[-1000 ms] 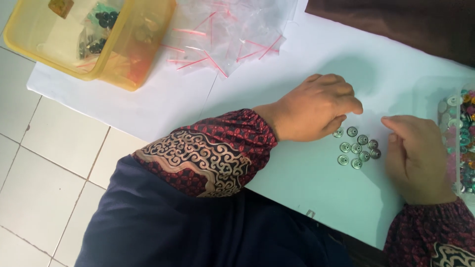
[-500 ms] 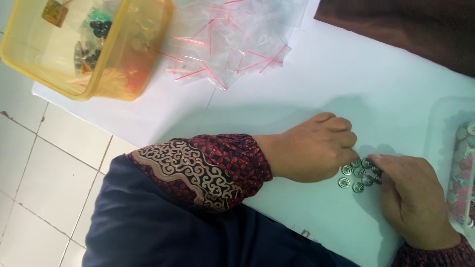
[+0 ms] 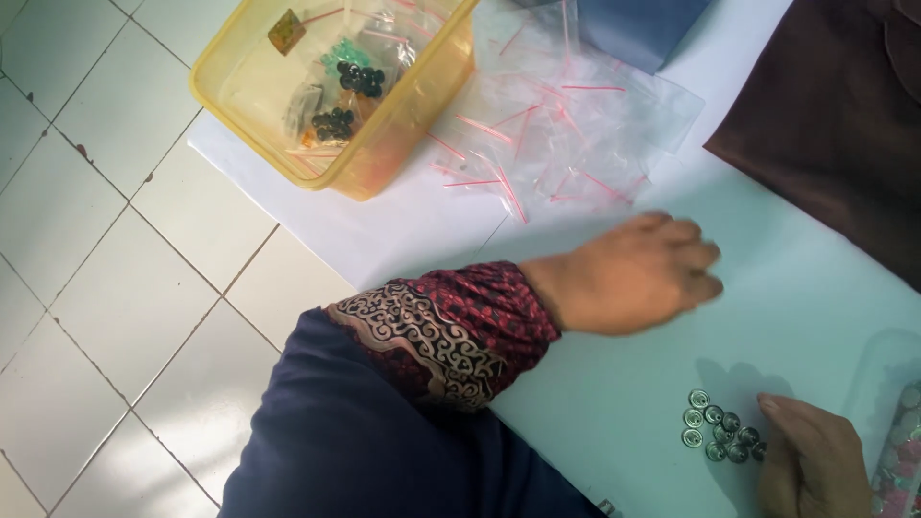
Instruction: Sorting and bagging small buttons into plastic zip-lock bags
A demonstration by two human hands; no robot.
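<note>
Nearest, at the lower right, the right hand (image 3: 811,460) rests on the white table (image 3: 595,403), fingers curled together, fingertips touching a small cluster of round silver buttons (image 3: 718,434); nothing is pinched. A clear container (image 3: 897,432) of small items sits just right of it. Farther in, the left hand (image 3: 633,273) hovers palm down, blurred, fingers held together, holding nothing, apart from the buttons. Beyond it lies a heap of clear zip bags (image 3: 566,134). Far left stands a yellow plastic tub (image 3: 336,86); far right, brown cloth (image 3: 835,115).
</note>
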